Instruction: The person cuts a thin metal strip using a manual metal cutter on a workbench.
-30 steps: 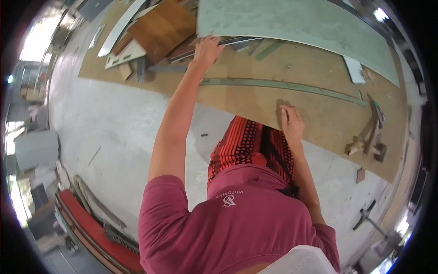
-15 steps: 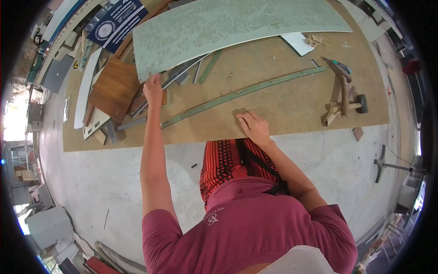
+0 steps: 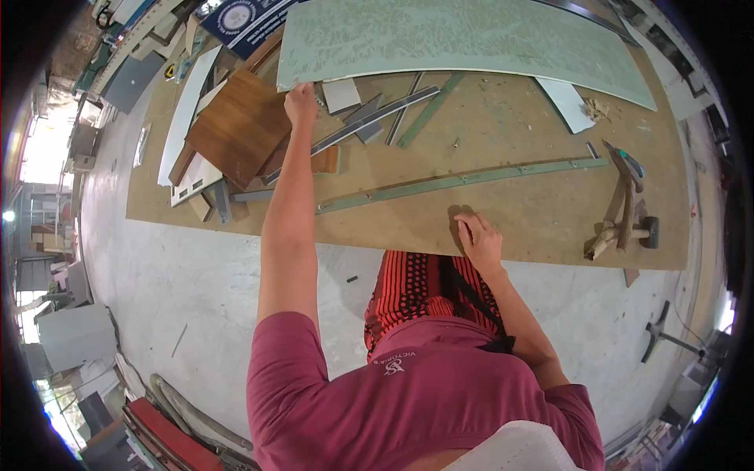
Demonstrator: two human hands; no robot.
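Note:
My left hand (image 3: 301, 104) is closed on the near left corner of a large pale green panel (image 3: 463, 39), with the arm stretched far out over the workbench. Its fingertips are partly hidden at the panel's edge. Close to that hand lies a brown wooden board (image 3: 239, 129). My right hand (image 3: 481, 238) rests at the bench's near edge, fingers loosely bent and a little apart, holding nothing that I can see. Beyond it lies a long green metal strip (image 3: 463, 179) with small fittings along it.
On the workbench (image 3: 393, 224) a mallet (image 3: 648, 232) and a teal-handled tool (image 3: 633, 169) lie at the right. A white piece (image 3: 567, 106) sits partly beneath the panel. Dark metal strips (image 3: 377, 119) and offcuts lie left of centre. A blue sign (image 3: 251, 20) stands behind.
The panel's near left corner has moved away from me with my left hand, uncovering a small white piece and more of the strips. My right hand stays at the near edge. The whole view has shifted.

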